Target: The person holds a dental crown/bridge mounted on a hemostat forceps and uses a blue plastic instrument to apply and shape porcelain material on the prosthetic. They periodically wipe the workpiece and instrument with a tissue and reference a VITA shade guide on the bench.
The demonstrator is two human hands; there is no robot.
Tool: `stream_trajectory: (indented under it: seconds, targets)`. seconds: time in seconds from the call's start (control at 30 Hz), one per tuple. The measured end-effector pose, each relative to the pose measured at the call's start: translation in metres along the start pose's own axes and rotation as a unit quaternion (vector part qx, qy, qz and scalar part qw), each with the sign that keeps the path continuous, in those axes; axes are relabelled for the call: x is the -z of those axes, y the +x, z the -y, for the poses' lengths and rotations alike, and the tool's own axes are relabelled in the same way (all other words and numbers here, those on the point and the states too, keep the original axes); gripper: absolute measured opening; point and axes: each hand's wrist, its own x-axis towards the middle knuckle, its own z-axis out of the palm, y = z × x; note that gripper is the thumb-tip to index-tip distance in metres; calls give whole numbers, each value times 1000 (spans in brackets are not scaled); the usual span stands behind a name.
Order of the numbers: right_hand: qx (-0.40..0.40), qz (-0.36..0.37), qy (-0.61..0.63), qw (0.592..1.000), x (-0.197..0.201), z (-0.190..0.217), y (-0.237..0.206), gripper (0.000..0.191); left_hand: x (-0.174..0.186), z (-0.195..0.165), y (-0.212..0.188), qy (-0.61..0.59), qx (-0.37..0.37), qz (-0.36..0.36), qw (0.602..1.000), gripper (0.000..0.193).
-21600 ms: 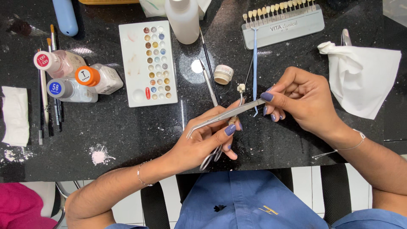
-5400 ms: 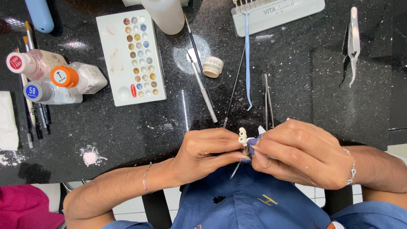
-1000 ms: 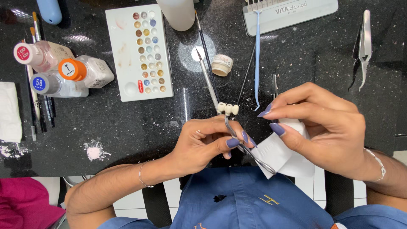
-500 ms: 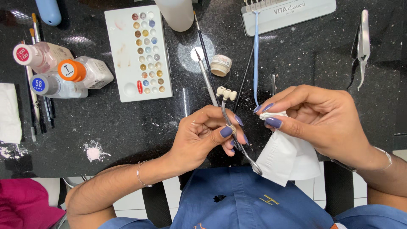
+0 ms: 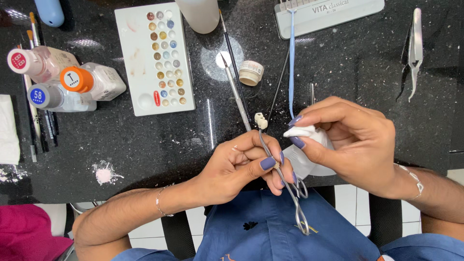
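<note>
Fingers of the left hand (image 5: 241, 166) are curled closed around a slim metal clamp (image 5: 282, 176) with scissor-like ring handles, pinching its shaft between thumb and forefinger while the rings hang down toward the person's blue top (image 5: 290, 237). At the clamp's far tip sits a small cream-white tooth piece (image 5: 261, 120), a short row of joined tooth shapes, gripped by the tip and held just above the black speckled table (image 5: 145, 145).

The right hand (image 5: 353, 140) is also closed, its thumb and forefinger nipping a folded point of white tissue (image 5: 302, 133); the rest of the tissue bunches under the palm. The tissue's point lies just right of the tooth piece, near it; whether they touch I cannot tell.

Farther off on the table lie a white palette (image 5: 154, 58) with many small wells of coloured paste, three small bottles (image 5: 63, 82) lying on their sides at the left, a little round jar (image 5: 251, 72), and thin brushes (image 5: 234, 63) running from the palette side toward the hands. A grey shade guide (image 5: 328, 12) stands at the far edge, with metal tweezers (image 5: 414, 48) to the far right. A smear of pink powder (image 5: 104, 175) marks the near left of the table.
</note>
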Motion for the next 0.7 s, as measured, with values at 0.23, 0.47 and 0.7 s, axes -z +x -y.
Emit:
stream_trajectory:
  seconds: [0.23, 0.47, 0.7]
  targets:
    - [116, 8, -172, 978, -6, 5, 6, 27, -1, 0, 1, -22, 42, 43, 998, 24]
    - [136, 37, -210, 967, -5, 13, 15, 23, -2, -1, 2, -45, 64, 52, 996, 23]
    - [170, 55, -239, 954, -5, 21, 23, 22, 1, 1, 4, -84, 78, 61, 992, 23]
